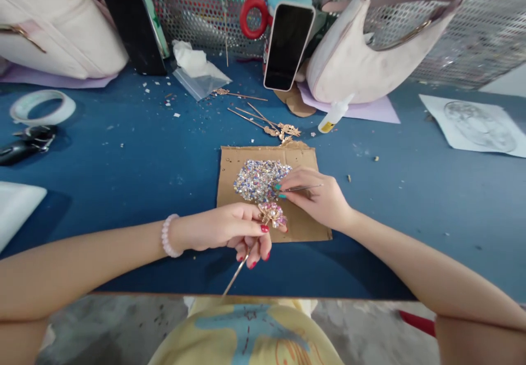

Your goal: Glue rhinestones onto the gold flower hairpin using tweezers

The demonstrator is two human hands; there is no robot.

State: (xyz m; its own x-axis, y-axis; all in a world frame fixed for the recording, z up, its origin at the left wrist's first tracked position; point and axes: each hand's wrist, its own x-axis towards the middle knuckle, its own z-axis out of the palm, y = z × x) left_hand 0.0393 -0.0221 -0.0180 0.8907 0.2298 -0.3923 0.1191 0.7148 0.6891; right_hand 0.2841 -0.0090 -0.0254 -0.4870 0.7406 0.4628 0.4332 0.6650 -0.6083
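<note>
My left hand (pixel 238 228) is closed around a gold hairpin (pixel 237 273). Pink and clear stones cover the flower-shaped head (pixel 273 215) of the pin, which shows above my thumb, while its stem slants down toward the table's front edge. My right hand (pixel 314 195) pinches thin metal tweezers (pixel 304 188). Their tip reaches the right side of a pile of small glittering rhinestones (pixel 259 180); whether a stone is in the tip is too small to tell. The pile lies on a piece of brown cardboard (pixel 227 189), beneath both hands.
Several gold hairpins (pixel 271 126) lie behind the cardboard, near a small glue bottle (pixel 335 115). A phone (pixel 289 47) leans upright at the back, beside a pale handbag (pixel 349 69). At left are a tape roll (pixel 43 110) and a black-handled tool (pixel 27 144). A printed paper (pixel 479 124) lies at right.
</note>
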